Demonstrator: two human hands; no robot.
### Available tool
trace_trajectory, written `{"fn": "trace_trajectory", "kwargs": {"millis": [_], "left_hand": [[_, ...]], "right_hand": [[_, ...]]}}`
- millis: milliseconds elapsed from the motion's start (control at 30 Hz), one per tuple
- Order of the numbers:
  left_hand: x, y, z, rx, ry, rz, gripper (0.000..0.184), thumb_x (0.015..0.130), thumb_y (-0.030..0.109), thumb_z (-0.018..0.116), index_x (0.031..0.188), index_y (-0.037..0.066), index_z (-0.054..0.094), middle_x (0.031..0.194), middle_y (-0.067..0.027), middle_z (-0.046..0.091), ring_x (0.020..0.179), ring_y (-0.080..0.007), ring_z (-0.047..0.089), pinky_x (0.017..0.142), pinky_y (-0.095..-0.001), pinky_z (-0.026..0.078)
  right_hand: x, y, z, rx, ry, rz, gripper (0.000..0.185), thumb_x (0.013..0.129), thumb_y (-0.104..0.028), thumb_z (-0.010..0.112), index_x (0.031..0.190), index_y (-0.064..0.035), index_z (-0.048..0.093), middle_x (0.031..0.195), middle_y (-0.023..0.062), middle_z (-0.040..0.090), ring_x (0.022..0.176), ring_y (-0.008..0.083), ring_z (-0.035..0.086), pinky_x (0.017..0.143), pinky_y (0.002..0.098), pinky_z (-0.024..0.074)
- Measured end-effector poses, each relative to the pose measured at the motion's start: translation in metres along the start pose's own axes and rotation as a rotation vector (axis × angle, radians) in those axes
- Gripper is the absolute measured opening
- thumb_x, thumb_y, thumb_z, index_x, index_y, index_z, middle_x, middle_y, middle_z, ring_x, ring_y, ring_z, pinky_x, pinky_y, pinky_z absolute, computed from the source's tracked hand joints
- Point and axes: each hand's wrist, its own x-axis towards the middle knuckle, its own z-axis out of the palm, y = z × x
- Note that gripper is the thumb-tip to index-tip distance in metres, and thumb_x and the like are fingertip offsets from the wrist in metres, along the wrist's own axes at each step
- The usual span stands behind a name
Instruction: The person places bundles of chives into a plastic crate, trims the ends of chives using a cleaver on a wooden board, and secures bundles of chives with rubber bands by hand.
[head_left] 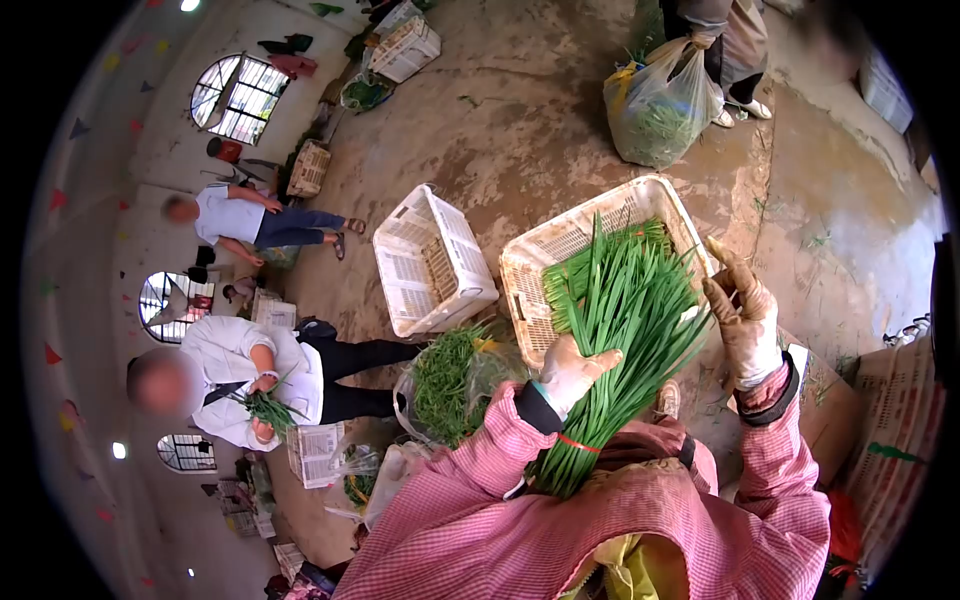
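Observation:
My left hand, in a pale, soiled glove, is closed round a large bunch of Chinese chives. A red band circles the bunch near my lap, and its leaf tips fan out over a dirty white plastic crate. More chives lie inside that crate, partly hidden by the held bunch. To the right of the leaf tips, my right hand is raised in a stained glove. Its fingers are bent but apart, and nothing shows between them.
Beside the crate stands a second white crate. A plastic bag of greens is near my left sleeve. One person in white holds greens; another stands farther back. At the top, someone holds a full clear bag.

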Motion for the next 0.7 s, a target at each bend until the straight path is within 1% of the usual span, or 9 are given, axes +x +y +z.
{"fn": "trace_trajectory", "kwargs": {"millis": [100, 233, 267, 433, 500, 533, 600, 667, 700], "left_hand": [[-0.002, 0.005, 0.003, 0.126, -0.010, 0.007, 0.028, 0.073, 0.006, 0.067, 0.099, 0.000, 0.058, 0.089, -0.0051, 0.063, 0.078, -0.0120, 0.058, 0.075, -0.0260, 0.047], [-0.003, 0.000, 0.005, 0.222, 0.005, 0.040, 0.027, 0.073, 0.007, 0.067, 0.098, 0.000, 0.058, 0.091, -0.0061, 0.063, 0.081, -0.0133, 0.057, 0.077, -0.0283, 0.046], [-0.004, 0.002, 0.005, 0.218, -0.015, -0.004, 0.030, 0.072, 0.007, 0.068, 0.100, 0.000, 0.057, 0.093, -0.0059, 0.062, 0.082, -0.0137, 0.057, 0.079, -0.0287, 0.045], [0.004, -0.004, -0.020, -0.126, -0.154, -0.054, 0.041, 0.070, 0.006, 0.070, 0.108, 0.000, 0.055, 0.099, -0.0052, 0.060, 0.088, -0.0125, 0.055, 0.083, -0.0284, 0.044], [0.007, 0.004, -0.045, -0.162, -0.247, -0.076, 0.045, 0.069, 0.007, 0.071, 0.110, 0.000, 0.053, 0.101, -0.0054, 0.060, 0.089, -0.0130, 0.055, 0.083, -0.0287, 0.044], [0.009, 0.004, -0.054, -0.090, -0.275, 0.067, 0.048, 0.069, 0.007, 0.071, 0.113, 0.000, 0.051, 0.103, -0.0059, 0.059, 0.090, -0.0130, 0.055, 0.083, -0.0288, 0.044], [-0.002, 0.009, -0.072, -0.087, -0.340, -0.039, 0.050, 0.071, 0.008, 0.069, 0.116, 0.000, 0.049, 0.106, -0.0077, 0.059, 0.094, -0.0142, 0.055, 0.085, -0.0301, 0.044], [-0.010, 0.010, -0.077, 0.069, -0.472, 0.073, 0.045, 0.076, 0.005, 0.063, 0.118, -0.001, 0.046, 0.108, -0.0106, 0.057, 0.097, -0.0166, 0.055, 0.083, -0.0315, 0.047], [-0.016, 0.019, -0.073, 0.164, -0.536, 0.210, 0.042, 0.080, 0.002, 0.058, 0.119, -0.002, 0.045, 0.110, -0.0122, 0.056, 0.098, -0.0182, 0.055, 0.082, -0.0317, 0.050]], "right_hand": [[0.034, -0.041, 0.017, -0.400, -0.191, -0.410, 0.046, 0.075, -0.005, 0.058, 0.119, -0.0154, 0.052, 0.071, 0.0062, 0.053, 0.063, 0.0239, 0.055, 0.057, 0.0307, 0.0461], [0.040, -0.034, 0.061, -0.755, -0.539, -0.464, 0.022, 0.075, -0.013, 0.052, 0.096, -0.0089, 0.059, 0.069, 0.0118, 0.053, 0.067, 0.0275, 0.059, 0.056, 0.0350, 0.0470], [0.040, -0.023, 0.065, -0.652, -0.464, -0.488, 0.013, 0.075, -0.015, 0.052, 0.083, -0.0067, 0.059, 0.071, 0.0136, 0.057, 0.070, 0.0302, 0.059, 0.057, 0.0367, 0.0472], [0.010, -0.006, -0.005, 0.373, -0.127, 0.346, 0.015, 0.088, -0.013, 0.052, 0.090, -0.0031, 0.062, 0.067, 0.0056, 0.057, 0.062, 0.0156, 0.054, 0.053, 0.0305, 0.0431], [-0.033, 0.015, -0.054, 0.338, -0.654, 0.436, 0.016, 0.088, -0.009, 0.050, 0.099, -0.0062, 0.061, 0.065, 0.0028, 0.056, 0.056, 0.0130, 0.050, 0.047, 0.0305, 0.0397], [-0.071, 0.050, -0.072, 0.264, -0.695, 0.696, 0.021, 0.087, -0.008, 0.051, 0.107, -0.0073, 0.058, 0.064, 0.0035, 0.056, 0.053, 0.0139, 0.051, 0.045, 0.0313, 0.0398], [-0.107, 0.099, -0.095, -0.492, -0.554, 0.716, 0.039, 0.082, -0.004, 0.055, 0.121, -0.0098, 0.049, 0.062, 0.0049, 0.056, 0.050, 0.0169, 0.052, 0.044, 0.0325, 0.0412], [-0.102, 0.114, -0.128, -0.899, -0.073, 0.215, 0.062, 0.073, 0.000, 0.061, 0.130, -0.0124, 0.040, 0.059, 0.0081, 0.053, 0.049, 0.0204, 0.053, 0.047, 0.0321, 0.0440], [-0.077, 0.080, -0.123, -0.541, 0.076, 0.209, 0.064, 0.070, 0.002, 0.062, 0.129, -0.0133, 0.041, 0.058, 0.0085, 0.053, 0.048, 0.0190, 0.052, 0.048, 0.0316, 0.0444]]}}
